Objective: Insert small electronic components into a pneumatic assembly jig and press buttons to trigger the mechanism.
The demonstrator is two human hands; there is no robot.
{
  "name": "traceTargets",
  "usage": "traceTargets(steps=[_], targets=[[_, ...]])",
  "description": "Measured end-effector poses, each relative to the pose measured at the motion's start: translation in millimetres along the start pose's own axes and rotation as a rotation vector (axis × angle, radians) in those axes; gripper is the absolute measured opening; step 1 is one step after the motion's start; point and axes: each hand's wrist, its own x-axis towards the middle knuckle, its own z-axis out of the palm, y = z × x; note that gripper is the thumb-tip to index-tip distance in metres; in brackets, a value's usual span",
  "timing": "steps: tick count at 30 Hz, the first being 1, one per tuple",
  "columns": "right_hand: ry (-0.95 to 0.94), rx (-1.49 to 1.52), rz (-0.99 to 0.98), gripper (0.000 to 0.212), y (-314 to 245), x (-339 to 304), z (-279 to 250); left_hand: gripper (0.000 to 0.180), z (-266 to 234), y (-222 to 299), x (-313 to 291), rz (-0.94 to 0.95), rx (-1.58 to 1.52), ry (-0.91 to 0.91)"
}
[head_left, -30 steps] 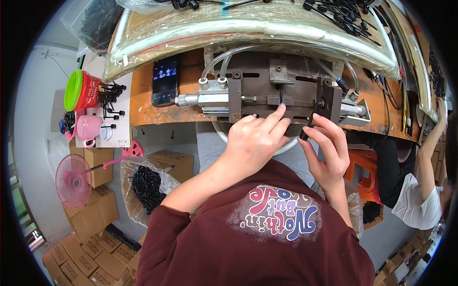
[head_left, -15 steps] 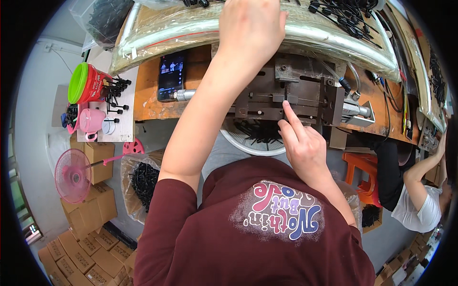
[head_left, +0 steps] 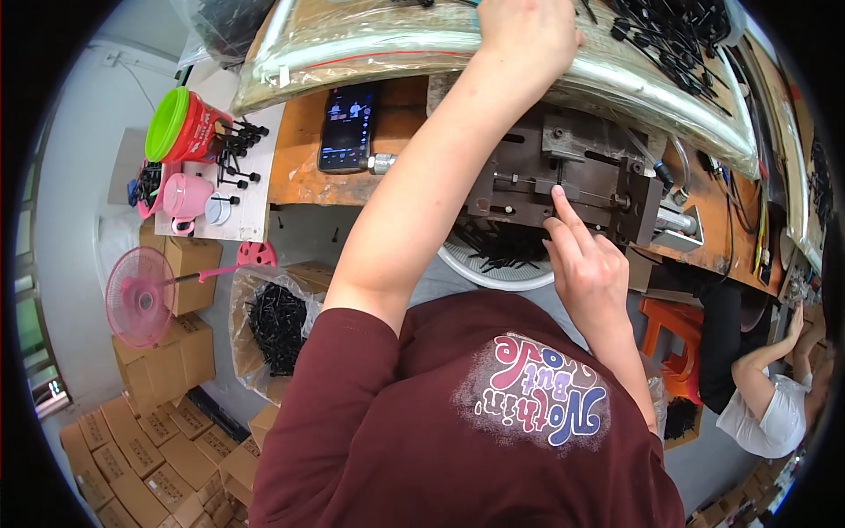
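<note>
My left hand (head_left: 531, 37) reaches over the plastic-covered tray (head_left: 396, 55) at the far edge; its fingers are cut off or hidden, so any hold is unseen. My right hand (head_left: 590, 268) has its index finger stretched out, with the tip at a small metal block (head_left: 547, 187) in the dark metal fixture (head_left: 513, 165). A thin black stem (head_left: 560, 169) stands in line with that fingertip, under a clamp piece (head_left: 562, 138). The other fingers are partly bent, with nothing visible in them. Below the fixture, a white basket (head_left: 495, 282) holds black stemmed parts (head_left: 500, 246).
A phone (head_left: 346, 128) lies left of the fixture. Black parts (head_left: 673, 44) pile on the tray's right. A red and green bucket (head_left: 187, 128), pink mug (head_left: 187, 195) and pink fan (head_left: 141, 302) stand left. A bag of black parts (head_left: 277, 327) sits below. Another person (head_left: 775, 409) sits right.
The whole view has shifted, so the bench appears farther right. My left hand has moved slightly right and away over the tray. My right index finger stays at the fixture.
</note>
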Motion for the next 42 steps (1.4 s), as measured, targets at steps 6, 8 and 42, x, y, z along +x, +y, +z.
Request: traceTargets(steps=[6, 8, 42], targets=[[0.024, 0.324, 0.134, 0.018, 15.8, 16.9, -25.5, 0.019, -48.7, 22.4, -40.6, 0.093, -0.335, 0.104], [0.158, 0.292, 0.146, 0.017, 28.2, 31.1, -41.3, 0.020, -53.4, 26.5, -63.0, 0.217, -0.409, 0.244], [-0.223, -0.390, 0.174, 0.039, 104.0, 181.2, -89.7, 0.015, -29.1, 42.8, -196.4, 0.250, -0.162, -0.144]])
